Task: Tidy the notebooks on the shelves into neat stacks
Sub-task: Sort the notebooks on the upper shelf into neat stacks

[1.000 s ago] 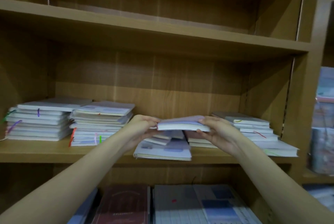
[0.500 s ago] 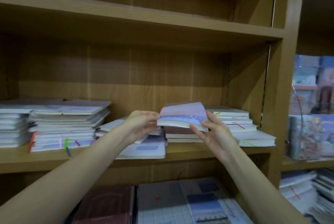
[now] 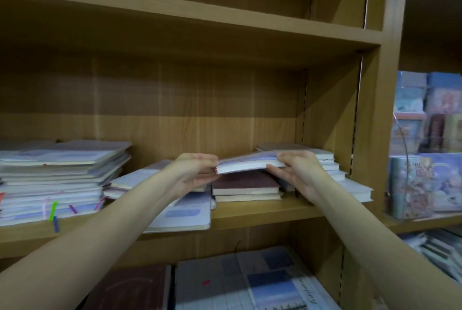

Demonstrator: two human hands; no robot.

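Note:
A pale lilac notebook (image 3: pixel 246 163) hangs level above the middle shelf (image 3: pixel 262 212). My left hand (image 3: pixel 193 172) grips its left end and my right hand (image 3: pixel 296 171) grips its right end, thumbs on top. Just below it lies a short stack topped by a dark maroon notebook (image 3: pixel 246 182). A messy spread of pale notebooks (image 3: pixel 183 214) lies under my left wrist. A tall stack with coloured ribbon markers (image 3: pixel 57 179) stands at the left. A stepped stack (image 3: pixel 332 172) sits behind my right hand.
The upper shelf board (image 3: pixel 225 24) hangs close overhead. An upright side panel (image 3: pixel 370 134) bounds the bay on the right, with colourful boxed items (image 3: pixel 425 179) beyond it. Large notebooks (image 3: pixel 250 282) lie on the shelf below.
The held notebook has dropped from a tilted pose to level, right above the maroon-topped stack. The camera has swung slightly right and closer.

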